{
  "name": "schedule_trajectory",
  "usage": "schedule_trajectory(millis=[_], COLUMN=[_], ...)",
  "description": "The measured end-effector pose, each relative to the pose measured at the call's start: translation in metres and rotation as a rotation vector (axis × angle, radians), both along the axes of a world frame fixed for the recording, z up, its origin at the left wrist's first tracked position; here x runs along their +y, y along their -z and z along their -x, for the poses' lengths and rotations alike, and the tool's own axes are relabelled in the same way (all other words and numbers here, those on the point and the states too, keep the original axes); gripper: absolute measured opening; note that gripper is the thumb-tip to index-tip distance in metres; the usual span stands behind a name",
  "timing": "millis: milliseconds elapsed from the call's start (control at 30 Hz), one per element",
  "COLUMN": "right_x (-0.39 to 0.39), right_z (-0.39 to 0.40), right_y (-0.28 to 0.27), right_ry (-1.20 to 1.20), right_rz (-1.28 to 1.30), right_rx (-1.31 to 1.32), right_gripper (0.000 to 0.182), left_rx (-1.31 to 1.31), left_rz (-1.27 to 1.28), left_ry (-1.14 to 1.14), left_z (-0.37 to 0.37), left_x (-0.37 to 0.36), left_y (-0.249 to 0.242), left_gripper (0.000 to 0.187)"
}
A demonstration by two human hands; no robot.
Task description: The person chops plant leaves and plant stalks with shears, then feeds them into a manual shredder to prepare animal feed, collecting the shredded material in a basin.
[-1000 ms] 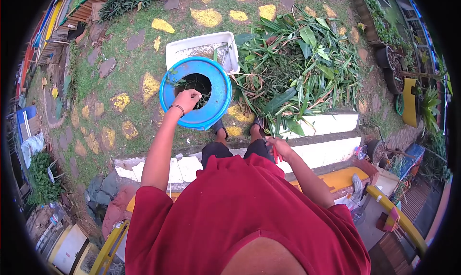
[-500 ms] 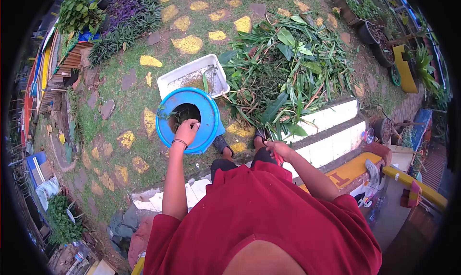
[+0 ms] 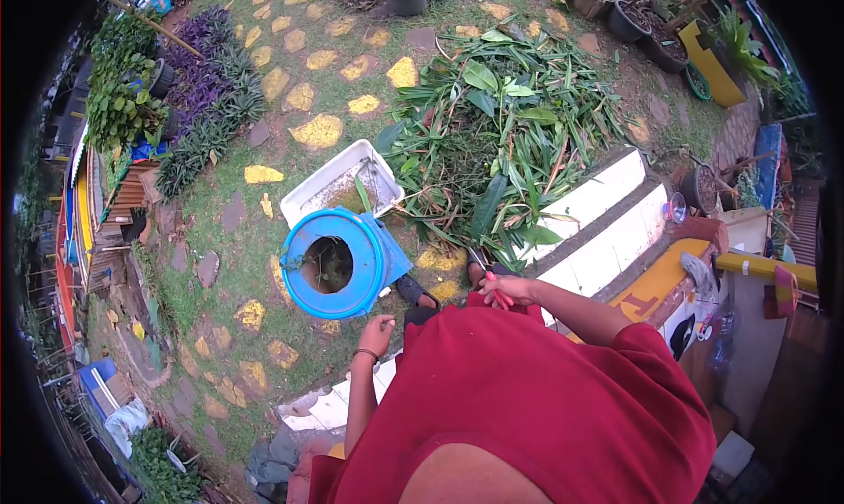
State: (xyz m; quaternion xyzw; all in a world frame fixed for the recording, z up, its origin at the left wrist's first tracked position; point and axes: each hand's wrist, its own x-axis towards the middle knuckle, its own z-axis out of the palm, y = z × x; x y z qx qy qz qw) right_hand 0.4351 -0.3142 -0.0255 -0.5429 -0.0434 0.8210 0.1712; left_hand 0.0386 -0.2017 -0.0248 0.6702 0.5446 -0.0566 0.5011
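Note:
My left hand (image 3: 376, 335) is beside the blue bucket, apart from it, fingers curled, with nothing visible in them. A dark band circles that wrist. The bucket (image 3: 374, 271) has a ring-shaped rim around a round opening; some green plant bits lie inside and a sprig hangs over its left edge. In front of my lap, my right hand (image 3: 510, 290) is closed around red-handled scissors (image 3: 499, 296), their thin blades pointing forward over my foot. Just beyond the blades lies a large heap of cut green leaves and stems (image 3: 510, 143).
A white rectangular tub (image 3: 303, 203) with dirty residue stands behind the bucket. White-tiled steps (image 3: 607, 262) run to the right. Yellow stepping stones (image 3: 318, 132) dot the grass. Potted plants (image 3: 699, 187) stand at right, and purple plants (image 3: 198, 73) grow at upper left.
My left hand has come out of the bucket's opening and back toward my body. The view has shifted a little. My right hand still holds the scissors, now with the blades showing.

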Motion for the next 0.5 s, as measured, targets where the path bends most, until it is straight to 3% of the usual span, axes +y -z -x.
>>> schedule_trajectory(millis=[67,200,267,400,467,500], right_x=[0.003,0.012,0.019,0.028,0.023,0.02], right_z=[-0.006,-0.024,-0.037,-0.06,-0.08,-0.093], right_y=[-0.002,-0.003,-0.001,-0.01,0.011,0.019], right_ry=[-0.024,-0.16,-0.173,-0.008,0.013,-0.028], right_rz=[-0.023,-0.016,0.0,-0.014,-0.018,-0.034], right_rx=[-0.041,-0.129,-0.095,-0.167,-0.164,-0.277], right_gripper=[0.061,0.057,0.055,0.042,0.041,0.04], left_rx=[0.071,0.145,-0.025,-0.041,-0.056,-0.13], left_rz=[0.134,0.108,0.305,0.482,0.525,0.639], left_ry=[0.043,0.06,-0.244,-0.495,-0.499,-0.716], left_z=[-0.003,-0.005,-0.002,0.015,0.027,0.022], left_x=[-0.015,-0.03,-0.031,-0.038,-0.048,-0.05], left_y=[0.008,0.031,0.046,0.085,0.103,0.095], left_gripper=[0.026,0.029,0.032,0.035,0.042,0.045])
